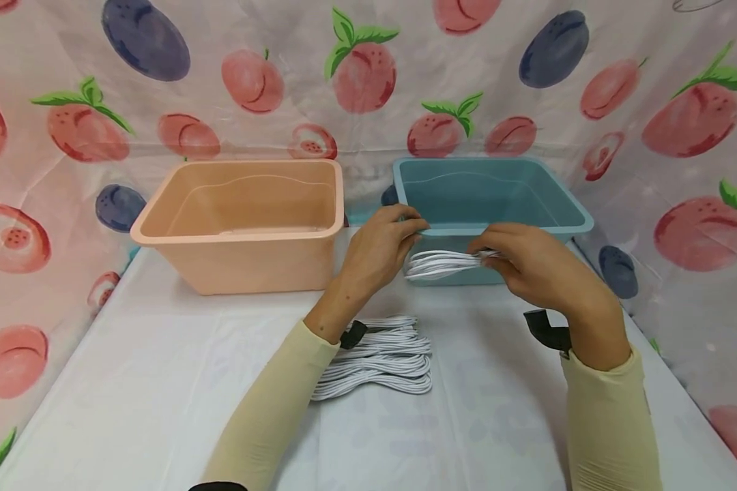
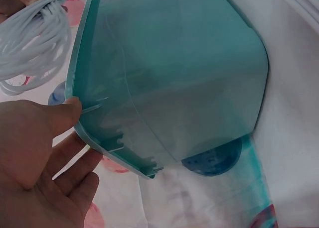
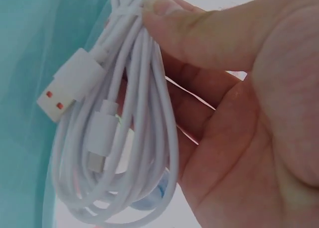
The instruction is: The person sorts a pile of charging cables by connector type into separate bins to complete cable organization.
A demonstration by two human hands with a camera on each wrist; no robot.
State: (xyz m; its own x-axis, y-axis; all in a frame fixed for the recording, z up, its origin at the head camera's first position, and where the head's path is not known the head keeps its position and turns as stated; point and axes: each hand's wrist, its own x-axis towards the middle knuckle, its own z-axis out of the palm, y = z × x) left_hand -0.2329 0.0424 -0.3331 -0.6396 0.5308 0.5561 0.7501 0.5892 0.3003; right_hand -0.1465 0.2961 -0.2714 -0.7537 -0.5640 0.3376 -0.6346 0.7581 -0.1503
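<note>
Right wrist: right hand (image 3: 239,103) fingers curled round coiled cable (image 3: 119,138); left hand (image 2: 35,163) relaxed, touching blue bin (image 2: 169,73) rim.

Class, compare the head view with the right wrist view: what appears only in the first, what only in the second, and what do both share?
Only the head view shows the peach tub, the left hand touching the rim of the teal tub, and the pile of white cables on the table. Only the right wrist view shows the plugs: a flat one with orange contacts and a smaller one. Both show the right hand gripping a coiled white cable beside the teal tub.
</note>
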